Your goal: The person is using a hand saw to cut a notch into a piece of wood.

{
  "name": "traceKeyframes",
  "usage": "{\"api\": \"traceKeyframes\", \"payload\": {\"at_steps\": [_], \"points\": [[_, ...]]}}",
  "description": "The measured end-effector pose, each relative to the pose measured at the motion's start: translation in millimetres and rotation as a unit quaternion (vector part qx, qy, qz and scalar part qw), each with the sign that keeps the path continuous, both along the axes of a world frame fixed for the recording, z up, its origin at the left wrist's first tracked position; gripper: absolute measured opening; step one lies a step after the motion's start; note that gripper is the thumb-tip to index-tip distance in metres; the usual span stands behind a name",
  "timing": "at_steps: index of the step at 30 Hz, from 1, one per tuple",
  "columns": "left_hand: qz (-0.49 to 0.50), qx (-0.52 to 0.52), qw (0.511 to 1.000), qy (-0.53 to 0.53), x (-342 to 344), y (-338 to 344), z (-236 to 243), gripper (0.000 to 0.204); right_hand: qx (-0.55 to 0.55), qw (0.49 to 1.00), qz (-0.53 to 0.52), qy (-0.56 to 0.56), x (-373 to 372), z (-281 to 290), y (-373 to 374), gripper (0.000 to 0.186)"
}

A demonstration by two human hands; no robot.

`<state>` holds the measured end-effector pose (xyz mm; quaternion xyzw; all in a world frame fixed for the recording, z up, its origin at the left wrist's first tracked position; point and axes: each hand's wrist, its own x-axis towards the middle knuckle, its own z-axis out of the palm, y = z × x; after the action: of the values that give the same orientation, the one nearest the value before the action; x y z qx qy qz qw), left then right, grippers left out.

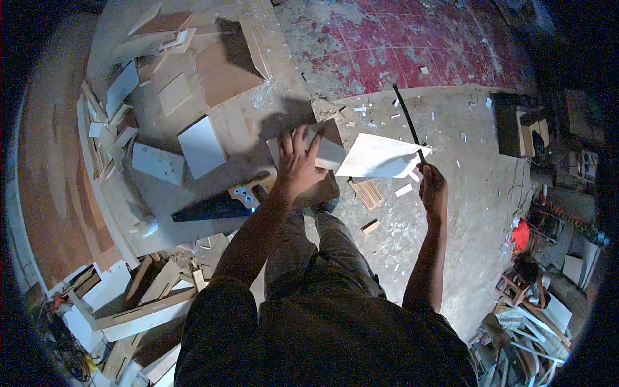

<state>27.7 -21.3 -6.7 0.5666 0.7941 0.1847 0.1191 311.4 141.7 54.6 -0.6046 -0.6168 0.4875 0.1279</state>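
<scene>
My left hand (pixel 298 166) lies with its fingers spread on a grey-brown board (pixel 330 143) at the corner of the worktable. Held out on the right, my right hand (pixel 432 187) is closed round the lower end of a long, thin, dark stick-like tool (pixel 406 115); its exact kind does not show. Between the hands is a white panel (pixel 380 155), its right corner close to the tool. Whether the panel touches the tool, I cannot tell. A handsaw (pixel 216 206) with a light wooden handle rests on the table left of my left wrist.
Several panel offcuts, among them a white one (pixel 202 147), lie on the worktable (pixel 245 138). Scrap wood (pixel 151 313) is piled at lower left. Small scraps and a ridged wood block (pixel 366 193) lie on the concrete floor. More scrap (pixel 525 329) stands at lower right.
</scene>
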Motion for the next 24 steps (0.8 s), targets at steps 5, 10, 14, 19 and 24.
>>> {"api": "traceKeyframes", "payload": {"at_steps": [5, 10, 14, 19, 24], "points": [[0.03, -0.007, 0.998, 0.053, -10.9, -7.5, 10.1, 0.092, 0.007, 1.0, 0.016, 0.003, -16.0, 26.5, -4.8, 0.037], [0.043, 0.015, 0.998, 0.053, -20.1, -11.0, 16.5, 0.098, 0.012, 0.999, 0.027, 0.023, -14.3, 31.1, -5.4, 0.039], [0.046, 0.031, 0.996, 0.063, -46.1, -40.9, 20.8, 0.101, 0.012, 0.999, 0.024, 0.03, -18.1, 33.7, -7.4, 0.035], [0.111, -0.097, 0.987, -0.058, -81.4, -112.6, 50.3, 0.102, 0.126, 0.984, 0.117, -0.049, -13.9, 0.0, -13.7, 0.027], [0.091, -0.116, 0.982, 0.12, -130.5, -217.5, -21.9, 0.11, 0.109, 0.971, 0.178, -0.118, -68.3, -0.5, -39.8, 0.027]]}}
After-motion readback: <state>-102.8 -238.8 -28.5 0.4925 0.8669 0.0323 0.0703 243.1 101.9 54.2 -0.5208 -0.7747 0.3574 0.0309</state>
